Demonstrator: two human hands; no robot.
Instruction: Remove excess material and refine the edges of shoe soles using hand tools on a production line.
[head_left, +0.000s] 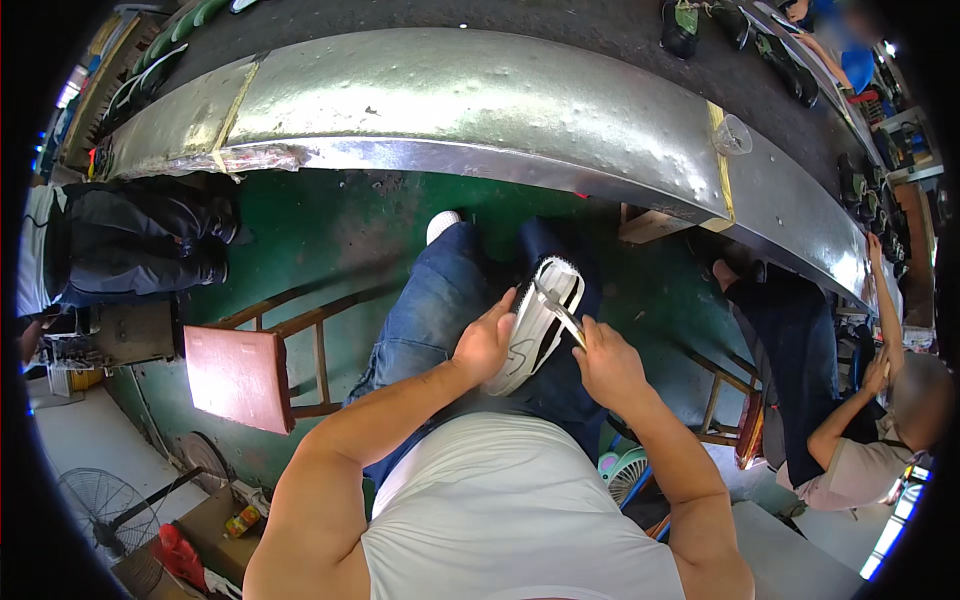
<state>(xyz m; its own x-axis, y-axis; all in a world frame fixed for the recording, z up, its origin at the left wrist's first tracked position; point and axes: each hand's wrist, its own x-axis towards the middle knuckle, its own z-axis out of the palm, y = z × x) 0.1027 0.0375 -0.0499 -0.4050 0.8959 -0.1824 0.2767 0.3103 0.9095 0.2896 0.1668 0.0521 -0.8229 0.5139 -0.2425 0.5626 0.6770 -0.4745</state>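
Observation:
A shoe lies bottom-up over my thighs, toe pointing away from me. Its underside is pale, with a dark rim and a dark curved mark near the heel. My left hand holds the shoe by its left side, and some of its fingers are hidden. In my right hand is a slim metal hand tool with a curved head; its exact kind is unclear. The fingers are wrapped round its handle, and its head meets the forward part of the shoe's underside.
Ahead runs a metal-edged conveyor bench carrying shoes and a clear cup. A stool stands at my left, near a person's dark-trousered legs. Another person sits at right. Fans stand behind.

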